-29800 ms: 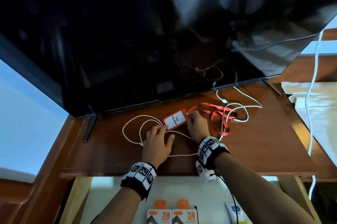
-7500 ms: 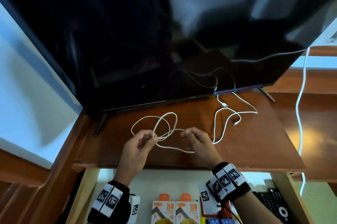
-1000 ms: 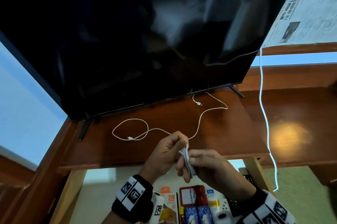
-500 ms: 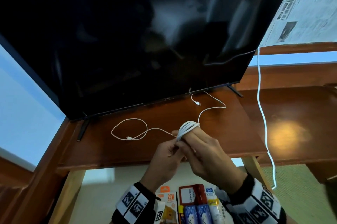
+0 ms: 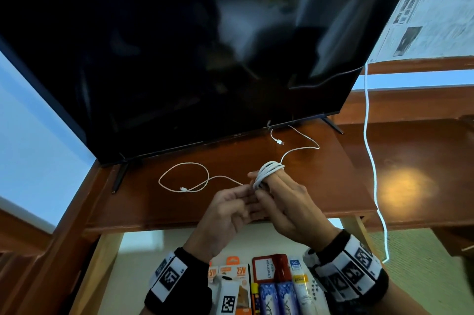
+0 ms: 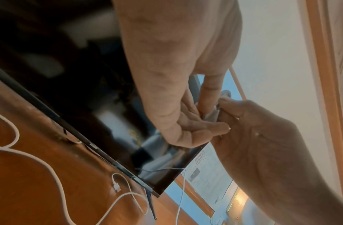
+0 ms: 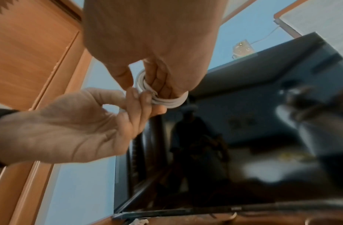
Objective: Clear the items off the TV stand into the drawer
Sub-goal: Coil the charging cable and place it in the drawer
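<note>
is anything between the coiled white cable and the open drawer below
No solid obstacle shows. The white cable is wound on the right hand, above the drawer; its loose tails lie on the TV stand.

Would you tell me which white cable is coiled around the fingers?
The charging cable on the TV stand, looped around the right hand; the other cable hangs beside the TV.
</note>
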